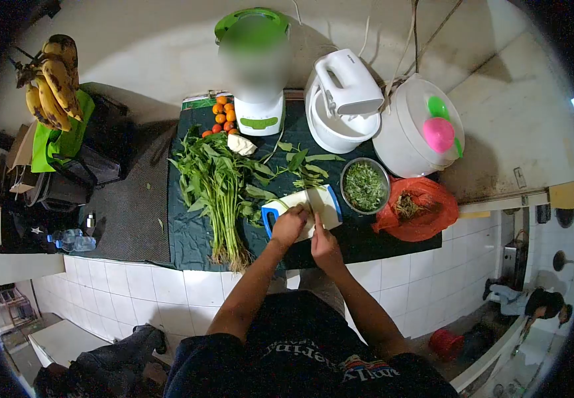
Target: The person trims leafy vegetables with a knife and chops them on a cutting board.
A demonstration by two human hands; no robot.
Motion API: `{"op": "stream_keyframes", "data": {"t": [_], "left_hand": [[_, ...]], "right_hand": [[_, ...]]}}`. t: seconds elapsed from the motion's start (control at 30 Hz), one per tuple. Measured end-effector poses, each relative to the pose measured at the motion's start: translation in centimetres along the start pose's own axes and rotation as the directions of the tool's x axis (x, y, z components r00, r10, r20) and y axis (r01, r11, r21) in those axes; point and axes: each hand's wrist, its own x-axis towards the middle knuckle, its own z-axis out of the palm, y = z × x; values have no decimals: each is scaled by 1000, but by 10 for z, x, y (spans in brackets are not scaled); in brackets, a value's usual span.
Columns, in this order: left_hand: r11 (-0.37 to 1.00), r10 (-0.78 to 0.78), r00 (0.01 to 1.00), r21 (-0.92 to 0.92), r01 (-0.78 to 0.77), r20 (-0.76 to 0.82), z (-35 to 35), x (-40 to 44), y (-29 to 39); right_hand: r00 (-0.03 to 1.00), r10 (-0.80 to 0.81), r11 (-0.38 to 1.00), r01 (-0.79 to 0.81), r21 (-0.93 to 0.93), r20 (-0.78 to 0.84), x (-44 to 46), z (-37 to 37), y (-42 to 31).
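A white cutting board [329, 211] with blue ends lies at the table's front edge. Over its left half, my left hand [289, 226] is closed around green stems, whose ends poke out by the fingers. My right hand [326, 251] grips a knife [310, 201], its thin blade pointing away from me over the board; the fist hides the handle. Cut leafy stems [308, 174] lie just behind the board. To the left is a large bunch of leafy greens [224, 192] with roots toward me. A steel bowl [344, 201] of chopped greens stands to the right.
An orange plastic bag [426, 222] holds trimmings. Behind are a blender [259, 109], a stand mixer [350, 86], a white lidded tub [403, 113], tomatoes [221, 118] and a white lump [241, 144]. Bananas [55, 83] hang at left. Other people are at lower left and right.
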Motion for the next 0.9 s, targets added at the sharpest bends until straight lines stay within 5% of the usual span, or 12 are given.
{"op": "stream_keyframes", "data": {"t": [0.1,0.17,0.6,0.67,0.8,0.9], "left_hand": [[999,-23,1000,-27,23,21,4,1,-3],[999,-3,1000,-52,2,-7,8,1,-7],[982,-95,995,-165,93,-5,-1,-3,1],[978,-44,990,-207,16,-130,3,-2,0],[984,-13,989,-180,-14,-145,-10,-3,8],[994,-76,996,-80,71,-51,-16,-3,14]], "right_hand": [[998,-8,1000,8,1,-65,-12,6,-4],[994,105,994,-104,-30,33,-14,10,-4],[997,27,1000,-27,-3,68,2,0,-3],[999,36,999,-36,-2,7,-8,9,-5],[995,-47,999,49,22,-91,-8,24,7],[998,65,998,-65,-5,14,11,13,-1]]}}
